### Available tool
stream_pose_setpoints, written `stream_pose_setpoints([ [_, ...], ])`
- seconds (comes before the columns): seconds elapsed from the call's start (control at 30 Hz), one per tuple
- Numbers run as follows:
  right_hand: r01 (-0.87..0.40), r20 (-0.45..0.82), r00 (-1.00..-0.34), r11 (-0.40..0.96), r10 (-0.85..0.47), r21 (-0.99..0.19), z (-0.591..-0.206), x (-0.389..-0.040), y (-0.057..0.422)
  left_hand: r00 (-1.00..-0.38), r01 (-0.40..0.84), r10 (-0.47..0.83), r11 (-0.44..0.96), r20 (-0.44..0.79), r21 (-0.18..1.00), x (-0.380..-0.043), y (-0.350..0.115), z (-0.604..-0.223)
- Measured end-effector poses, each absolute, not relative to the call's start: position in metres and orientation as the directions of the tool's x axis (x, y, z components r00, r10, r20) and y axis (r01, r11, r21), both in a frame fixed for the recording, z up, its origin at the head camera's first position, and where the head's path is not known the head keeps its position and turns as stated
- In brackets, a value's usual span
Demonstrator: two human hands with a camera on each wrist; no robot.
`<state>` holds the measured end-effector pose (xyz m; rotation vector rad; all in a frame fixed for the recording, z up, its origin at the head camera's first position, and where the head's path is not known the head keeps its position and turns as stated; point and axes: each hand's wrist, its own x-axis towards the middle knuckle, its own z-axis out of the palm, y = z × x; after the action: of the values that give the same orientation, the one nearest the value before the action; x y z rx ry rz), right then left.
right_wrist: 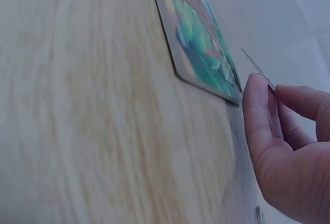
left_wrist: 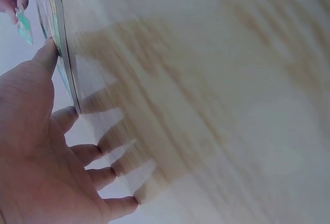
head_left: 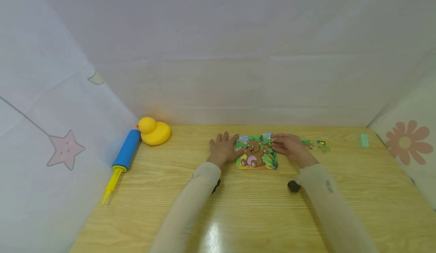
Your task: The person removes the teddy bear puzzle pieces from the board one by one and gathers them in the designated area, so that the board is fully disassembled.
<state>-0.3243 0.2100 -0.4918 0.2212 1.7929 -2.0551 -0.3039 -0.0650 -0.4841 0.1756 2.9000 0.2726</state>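
Observation:
A jigsaw puzzle (head_left: 253, 160) with a brown bear on a green background lies flat on the table. My left hand (head_left: 222, 150) is at its left edge, fingers spread and fingertips on the table, with the thumb resting on the puzzle's edge in the left wrist view. Over the top right corner, my right hand (head_left: 292, 147) pinches a puzzle piece (head_left: 267, 135) between thumb and fingers. Seen from the right wrist, that thin piece (right_wrist: 258, 68) is tilted and raised above the board. Several loose puzzle pieces (head_left: 321, 146) lie right of the right hand.
A yellow toy duck (head_left: 154, 132) sits at the back left, beside a blue and yellow hand pump (head_left: 126, 150). A small mint-green bumpy object (head_left: 364, 140) lies at the far right. Pale cloth walls (head_left: 218, 82) enclose the wooden table (head_left: 252, 211) at the back and sides.

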Motion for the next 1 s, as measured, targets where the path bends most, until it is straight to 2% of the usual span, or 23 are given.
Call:
stream_pose_setpoints([
  [0.7, 0.416, -0.391, -0.902, -0.13, -0.185, -0.9, -0.49, -0.32, 0.253, -0.971, 0.098, 0.14, 0.972, -0.194, 0.215, -0.305, -0.065, -0.489],
  [1.0, 0.379, -0.354, -0.918, -0.131, -0.179, -0.916, -0.49, -0.316, 0.271, -0.97, 0.096, 0.14, 0.971, -0.199, 0.217, -0.306, -0.064, -0.49],
])
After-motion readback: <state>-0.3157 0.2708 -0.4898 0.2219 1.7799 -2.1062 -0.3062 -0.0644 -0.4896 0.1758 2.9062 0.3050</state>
